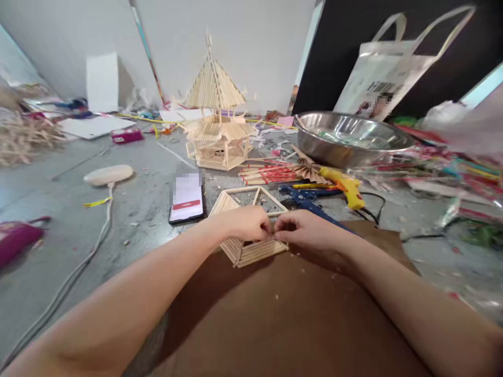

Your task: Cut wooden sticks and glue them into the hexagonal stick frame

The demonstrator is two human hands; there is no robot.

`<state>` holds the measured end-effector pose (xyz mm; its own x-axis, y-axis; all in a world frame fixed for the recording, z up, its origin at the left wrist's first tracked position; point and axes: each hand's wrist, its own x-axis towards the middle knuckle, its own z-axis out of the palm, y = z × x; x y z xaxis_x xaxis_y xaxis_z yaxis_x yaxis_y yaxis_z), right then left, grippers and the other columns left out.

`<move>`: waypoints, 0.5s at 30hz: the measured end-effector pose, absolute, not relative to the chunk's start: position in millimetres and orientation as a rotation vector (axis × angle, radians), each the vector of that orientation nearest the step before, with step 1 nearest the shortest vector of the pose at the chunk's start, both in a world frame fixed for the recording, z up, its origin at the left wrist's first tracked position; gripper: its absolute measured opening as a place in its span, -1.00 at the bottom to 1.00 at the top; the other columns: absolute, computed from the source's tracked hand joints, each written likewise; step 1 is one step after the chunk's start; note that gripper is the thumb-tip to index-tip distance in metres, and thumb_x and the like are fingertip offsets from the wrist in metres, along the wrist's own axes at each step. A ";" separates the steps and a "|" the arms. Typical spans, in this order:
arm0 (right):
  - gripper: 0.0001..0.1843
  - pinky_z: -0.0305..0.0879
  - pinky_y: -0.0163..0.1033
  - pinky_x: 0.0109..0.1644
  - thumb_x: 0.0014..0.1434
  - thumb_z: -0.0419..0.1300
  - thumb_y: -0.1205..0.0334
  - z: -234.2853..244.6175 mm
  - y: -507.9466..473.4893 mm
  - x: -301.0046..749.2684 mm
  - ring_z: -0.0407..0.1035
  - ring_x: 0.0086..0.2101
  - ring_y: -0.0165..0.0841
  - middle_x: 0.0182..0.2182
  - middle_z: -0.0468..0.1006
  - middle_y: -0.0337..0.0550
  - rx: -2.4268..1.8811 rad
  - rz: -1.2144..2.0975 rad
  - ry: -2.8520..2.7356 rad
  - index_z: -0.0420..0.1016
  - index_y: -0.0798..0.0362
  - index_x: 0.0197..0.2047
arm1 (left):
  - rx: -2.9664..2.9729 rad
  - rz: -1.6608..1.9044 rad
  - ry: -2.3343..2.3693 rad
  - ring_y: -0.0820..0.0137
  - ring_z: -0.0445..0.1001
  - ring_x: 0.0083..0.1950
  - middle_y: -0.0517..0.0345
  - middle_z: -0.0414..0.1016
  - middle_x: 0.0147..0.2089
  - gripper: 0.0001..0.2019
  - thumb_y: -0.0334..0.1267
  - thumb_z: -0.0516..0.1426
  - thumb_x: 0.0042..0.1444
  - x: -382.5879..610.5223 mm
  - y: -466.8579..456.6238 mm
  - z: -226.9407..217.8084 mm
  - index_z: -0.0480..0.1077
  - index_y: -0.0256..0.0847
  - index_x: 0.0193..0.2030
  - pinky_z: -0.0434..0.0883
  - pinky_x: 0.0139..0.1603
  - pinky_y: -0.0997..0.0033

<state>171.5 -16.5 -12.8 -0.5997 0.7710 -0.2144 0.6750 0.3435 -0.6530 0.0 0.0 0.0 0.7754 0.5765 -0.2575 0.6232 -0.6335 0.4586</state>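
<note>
A hexagonal frame of thin pale wooden sticks (257,256) lies partly on brown cardboard (298,314), its left and front sides filled with rows of sticks. My left hand (249,222) reaches over its middle, fingers curled down in a pinch. From the right, my right hand (301,228) meets it at the frame's right side, thumb and fingertips pressed together. The fingertips of both hands nearly touch; whatever they pinch is too small or hidden to name. Behind stands a tiered pavilion model (218,115) made of the same sticks.
A phone (187,198) lies left of the frame. Right of it are a yellow glue gun (346,186), blue-handled pliers (310,196) and red-tipped sticks (267,174). A steel basin (349,139) sits behind. A white power strip (109,174) trails its cord at left. Scraps litter the surface.
</note>
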 end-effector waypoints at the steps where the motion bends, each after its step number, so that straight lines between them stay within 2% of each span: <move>1: -0.84 0.09 -0.40 -0.42 -0.06 0.03 0.20 -13.5 -16.5 171.6 0.22 -0.48 -0.49 -0.55 0.37 -0.29 -1.328 1.109 -2.462 0.35 0.09 -0.48 | 2.431 -0.120 0.900 0.56 0.22 -0.57 0.19 0.39 -0.56 -0.77 -0.28 -0.01 -0.16 0.4 -0.9 0.2 0.43 -0.26 -0.42 0.10 -0.57 0.59; 15: -0.87 0.08 -0.42 -0.50 -0.07 0.03 0.23 -7.2 -22.4 168.7 0.24 -0.57 -0.52 -0.62 0.38 -0.30 -1.402 1.079 -2.371 0.34 0.08 -0.49 | 2.423 -0.022 0.943 0.54 0.20 -0.56 0.19 0.37 -0.56 -0.75 -0.20 -0.03 -0.13 1.2 -3.2 -1.5 0.41 -0.24 -0.42 0.08 -0.57 0.58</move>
